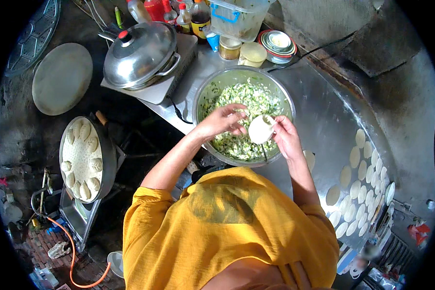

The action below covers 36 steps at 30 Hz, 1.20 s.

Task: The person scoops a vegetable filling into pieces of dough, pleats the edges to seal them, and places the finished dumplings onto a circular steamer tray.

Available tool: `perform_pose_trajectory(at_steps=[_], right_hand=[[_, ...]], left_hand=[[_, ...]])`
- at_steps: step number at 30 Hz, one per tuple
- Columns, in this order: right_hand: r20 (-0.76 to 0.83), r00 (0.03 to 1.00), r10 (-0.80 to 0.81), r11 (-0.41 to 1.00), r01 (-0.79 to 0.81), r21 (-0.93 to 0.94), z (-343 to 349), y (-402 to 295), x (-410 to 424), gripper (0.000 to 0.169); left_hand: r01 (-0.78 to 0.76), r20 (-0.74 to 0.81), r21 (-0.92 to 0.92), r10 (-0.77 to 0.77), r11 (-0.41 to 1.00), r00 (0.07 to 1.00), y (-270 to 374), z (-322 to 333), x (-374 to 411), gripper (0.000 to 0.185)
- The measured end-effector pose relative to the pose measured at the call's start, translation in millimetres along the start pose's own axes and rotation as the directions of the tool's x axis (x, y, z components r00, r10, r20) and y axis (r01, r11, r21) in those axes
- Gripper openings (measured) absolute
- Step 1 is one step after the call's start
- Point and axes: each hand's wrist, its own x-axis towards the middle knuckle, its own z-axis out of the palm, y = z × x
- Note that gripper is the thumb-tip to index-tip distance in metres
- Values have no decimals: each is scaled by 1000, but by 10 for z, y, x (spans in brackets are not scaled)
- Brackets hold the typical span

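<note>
My right hand [287, 137] grips the edge of a round dough wrapper [260, 130], which has some green filling at its top. Just to its left is my left hand [225, 121], apart from the wrapper, fingers spread and slightly curled, holding nothing. Both hands are over a large steel bowl [290, 105] of chopped green and pale filling [246, 98]. A thin dark handle stands in the bowl under the wrapper. Many flat dough rounds [355, 189] lie on the metal worktop at the right. Pleated dumplings [95, 165] line the rim of a perforated steamer tray at the left.
A lidded steel pan [141, 54] sits on a cooker [181, 61] beyond the bowl. Bottles [200, 20], lidded jars [252, 54], a plastic tub [235, 21] and stacked dishes [277, 45] line the back. A black cable crosses the worktop [311, 98]. An orange hose [72, 253] lies lower left.
</note>
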Motion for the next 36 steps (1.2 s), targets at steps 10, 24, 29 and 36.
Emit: perform_pose_trajectory(at_steps=[10,24,29,36], right_hand=[[-95,993,-72,994,79,70,-215,192,-81,6],[-132,984,-121,932,66,-357,-124,296,-116,4],[-148,983,-106,946,53,-320,11,299,-76,5],[-106,990,-95,920,47,-388,-71,288,-93,1]], left_hand=[[-21,24,998,62,-57,998,-936,39,202,25],[-343,129,841,460,419,878,416,407,-28,16],[-391,278,907,476,156,835,438,636,-6,24],[-409,165,762,459,502,873,336,533,-23,23]])
